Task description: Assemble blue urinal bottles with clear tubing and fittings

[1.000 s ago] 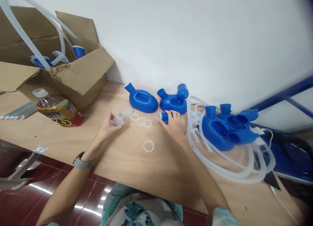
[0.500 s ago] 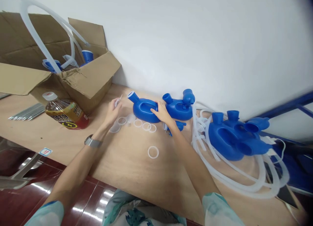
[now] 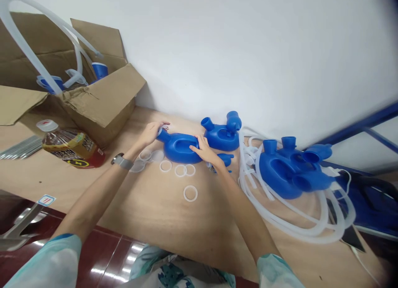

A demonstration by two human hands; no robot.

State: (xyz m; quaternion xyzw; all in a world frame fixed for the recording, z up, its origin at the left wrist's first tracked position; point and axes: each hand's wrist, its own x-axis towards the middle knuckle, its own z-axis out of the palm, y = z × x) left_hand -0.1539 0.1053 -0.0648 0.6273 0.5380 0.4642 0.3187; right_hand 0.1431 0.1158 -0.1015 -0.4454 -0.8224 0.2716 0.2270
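Observation:
A blue oval plastic vessel with a short spout lies on the wooden table. My left hand is pinched at the spout's mouth, pressing a small clear piece that I cannot make out against it. My right hand grips the vessel's right end. Several white rings lie in front of the vessel, with one larger ring nearer me. A small blue cap lies just right of my right hand.
A second blue vessel sits behind, and a pile of blue vessels rests on coiled white tubing at right. An open cardboard box with tubes stands at left. A bottle lies beside it.
My left hand moved from the rings up to the spout. My right hand left the small blue cap and took hold of the vessel's right end.

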